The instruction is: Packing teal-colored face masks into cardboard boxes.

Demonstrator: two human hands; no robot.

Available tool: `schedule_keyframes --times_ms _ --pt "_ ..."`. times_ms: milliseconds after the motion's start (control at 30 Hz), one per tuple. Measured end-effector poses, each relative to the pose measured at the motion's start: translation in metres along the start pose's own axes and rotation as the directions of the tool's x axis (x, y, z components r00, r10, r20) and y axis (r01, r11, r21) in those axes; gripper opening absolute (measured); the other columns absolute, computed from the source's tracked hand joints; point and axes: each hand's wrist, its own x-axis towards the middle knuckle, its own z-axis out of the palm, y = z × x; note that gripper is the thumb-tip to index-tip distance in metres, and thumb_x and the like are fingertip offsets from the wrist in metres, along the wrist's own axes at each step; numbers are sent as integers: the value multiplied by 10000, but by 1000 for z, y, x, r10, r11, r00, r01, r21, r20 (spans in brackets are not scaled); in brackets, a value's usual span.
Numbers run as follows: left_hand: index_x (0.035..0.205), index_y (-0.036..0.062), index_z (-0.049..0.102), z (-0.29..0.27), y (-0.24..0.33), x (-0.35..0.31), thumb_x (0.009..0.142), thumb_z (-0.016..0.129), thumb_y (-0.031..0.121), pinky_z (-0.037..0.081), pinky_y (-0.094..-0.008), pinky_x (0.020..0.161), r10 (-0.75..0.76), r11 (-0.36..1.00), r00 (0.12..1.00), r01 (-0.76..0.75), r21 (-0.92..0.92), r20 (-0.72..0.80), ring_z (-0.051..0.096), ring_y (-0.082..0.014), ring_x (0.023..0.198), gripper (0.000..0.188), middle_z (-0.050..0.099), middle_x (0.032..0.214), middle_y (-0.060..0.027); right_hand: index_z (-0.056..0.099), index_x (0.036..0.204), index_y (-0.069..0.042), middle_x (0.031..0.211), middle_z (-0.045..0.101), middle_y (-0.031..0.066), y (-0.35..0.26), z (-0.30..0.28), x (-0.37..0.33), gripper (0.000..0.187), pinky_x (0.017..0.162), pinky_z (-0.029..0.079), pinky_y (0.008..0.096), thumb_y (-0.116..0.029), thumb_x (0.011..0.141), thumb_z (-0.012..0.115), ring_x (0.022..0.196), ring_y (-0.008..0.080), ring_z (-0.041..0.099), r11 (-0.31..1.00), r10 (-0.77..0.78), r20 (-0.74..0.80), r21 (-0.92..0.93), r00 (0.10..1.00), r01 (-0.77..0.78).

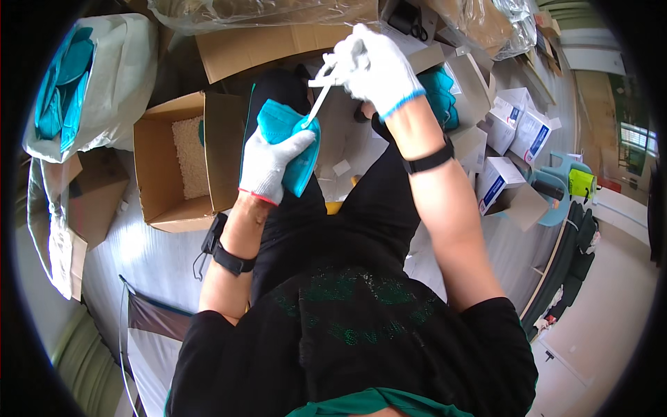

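Observation:
My left hand (267,161), in a white knit glove with a red cuff, grips a folded teal face mask (281,125) over my lap. My right hand (375,66), in a white glove with a blue cuff, is raised higher and pinches the mask's white strap (318,104), pulling it taut up and to the right. Both wrists wear black bands. My legs in black trousers lie under the hands.
An open brown carton (163,201) with white filler stands at my left. A clear bag of teal masks (76,83) lies at far left. More teal masks (439,90) sit in a box ahead, with white-and-blue small boxes (517,132) and a teal stool (559,184) at right.

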Motion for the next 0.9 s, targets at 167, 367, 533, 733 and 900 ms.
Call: schedule_keyframes --times_ms 167,367,533,733,900 --pt "1183 12 583 10 14 7 691 825 106 539 -302 815 47 926 989 -97 366 143 644 -150 905 556 664 1045 -88 536 834 -95 729 580 44 0 0 -70 324 508 444 213 -370 997 481 601 91 549 986 2 -26 -164 1000 -6" --pt "953 14 702 1 -1 29 753 789 245 520 -243 702 -195 744 957 1 668 216 643 -104 718 318 684 795 -38 537 847 -46 719 567 42 24 -11 -82 294 524 479 251 -273 1014 452 579 129 539 923 250 -120 328 961 -199" --pt "835 -26 678 13 -40 48 699 786 214 535 -305 631 -225 763 971 121 635 85 664 -168 662 296 677 727 -82 553 1166 -77 1111 584 138 32 12 -33 284 807 499 420 -240 987 405 982 207 585 99 146 -39 -994 988 -54" --pt "771 -19 653 33 -46 27 710 711 41 495 -341 468 -225 871 973 221 438 -44 636 -210 574 104 638 655 -101 679 1169 -232 1067 692 -33 83 2 60 304 780 526 351 -339 958 487 1016 167 653 -602 50 -153 -793 987 -93" --pt "847 -4 667 43 -52 -1 704 725 63 512 -328 567 -262 933 961 276 230 -91 636 -199 620 168 658 742 -91 735 999 -218 987 714 -11 94 -49 87 240 690 533 363 -310 923 527 899 152 677 -613 -184 -205 -741 961 -275"
